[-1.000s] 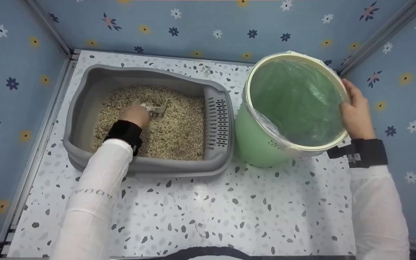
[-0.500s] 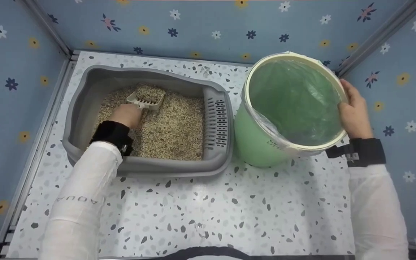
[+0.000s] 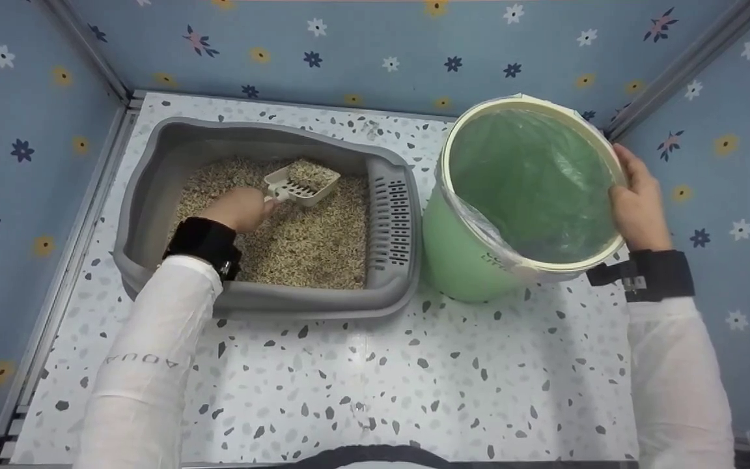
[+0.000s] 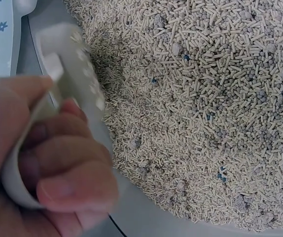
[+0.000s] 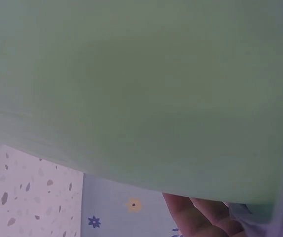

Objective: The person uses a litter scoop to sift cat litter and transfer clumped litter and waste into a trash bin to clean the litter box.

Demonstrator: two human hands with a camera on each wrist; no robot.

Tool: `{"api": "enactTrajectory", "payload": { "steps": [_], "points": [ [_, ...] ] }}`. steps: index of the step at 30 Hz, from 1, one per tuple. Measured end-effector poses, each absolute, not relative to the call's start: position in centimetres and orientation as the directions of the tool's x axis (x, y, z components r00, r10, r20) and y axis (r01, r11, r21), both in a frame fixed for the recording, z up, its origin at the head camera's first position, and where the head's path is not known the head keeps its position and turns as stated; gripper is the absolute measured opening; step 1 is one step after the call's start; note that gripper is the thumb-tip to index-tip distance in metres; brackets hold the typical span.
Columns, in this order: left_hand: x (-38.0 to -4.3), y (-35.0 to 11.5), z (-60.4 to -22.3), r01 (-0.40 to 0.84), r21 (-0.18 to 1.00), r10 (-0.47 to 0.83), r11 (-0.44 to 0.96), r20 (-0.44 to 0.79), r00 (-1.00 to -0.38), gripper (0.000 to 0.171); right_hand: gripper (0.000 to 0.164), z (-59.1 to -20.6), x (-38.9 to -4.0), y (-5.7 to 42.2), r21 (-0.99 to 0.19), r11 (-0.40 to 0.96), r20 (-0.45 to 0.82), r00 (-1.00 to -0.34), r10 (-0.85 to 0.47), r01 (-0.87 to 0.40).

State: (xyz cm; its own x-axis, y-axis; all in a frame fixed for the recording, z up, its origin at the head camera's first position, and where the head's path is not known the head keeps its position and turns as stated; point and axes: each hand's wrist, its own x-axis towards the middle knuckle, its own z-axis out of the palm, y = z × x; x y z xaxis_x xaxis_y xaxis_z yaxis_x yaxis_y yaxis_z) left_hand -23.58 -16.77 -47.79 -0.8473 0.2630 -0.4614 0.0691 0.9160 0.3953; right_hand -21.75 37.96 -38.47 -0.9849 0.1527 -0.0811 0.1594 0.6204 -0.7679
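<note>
My left hand [image 3: 241, 208] grips the handle of a pale slotted litter scoop [image 3: 300, 185], which carries a heap of litter above the grey litter box [image 3: 323, 299]. In the left wrist view the fingers curl round the scoop's handle [image 4: 20, 163], and its head is blurred. Pellet litter [image 4: 195, 108] with several grey clumps spreads over the box floor. At the right, my right hand [image 3: 640, 198] holds the rim of a green bin [image 3: 466, 260] lined with a clear bag, which leans to one side. The right wrist view shows mostly bin wall [image 5: 141, 98] and a few fingers [image 5: 195, 215].
The speckled white tabletop [image 3: 362, 378] lies under box and bin. Flowered blue panels [image 3: 349, 39] stand at the back and on both sides. The box's slotted step [image 3: 391, 218] faces the bin, with only a narrow gap between them.
The scoop has come up out of the litter with a load on it, then shifted right toward the bin with my left hand. My right hand stays on the bin rim.
</note>
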Motion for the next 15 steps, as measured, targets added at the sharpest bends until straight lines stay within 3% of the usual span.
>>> {"api": "enactTrajectory", "payload": {
  "steps": [7, 15],
  "points": [
    [-23.57, -16.43, -48.12, 0.256, 0.443, 0.428, 0.859, -0.350, -0.833, 0.043, 0.067, -38.66, -21.84, 37.91, -0.773, 0.619, -0.062, -0.988, 0.144, 0.139],
    [-23.46, -17.04, -47.74, 0.207, 0.465, 0.394, 0.861, -0.352, -0.849, 0.062, 0.068, -38.52, -21.82, 38.06, -0.772, 0.620, -0.064, -0.987, 0.144, 0.141]
  ]
}}
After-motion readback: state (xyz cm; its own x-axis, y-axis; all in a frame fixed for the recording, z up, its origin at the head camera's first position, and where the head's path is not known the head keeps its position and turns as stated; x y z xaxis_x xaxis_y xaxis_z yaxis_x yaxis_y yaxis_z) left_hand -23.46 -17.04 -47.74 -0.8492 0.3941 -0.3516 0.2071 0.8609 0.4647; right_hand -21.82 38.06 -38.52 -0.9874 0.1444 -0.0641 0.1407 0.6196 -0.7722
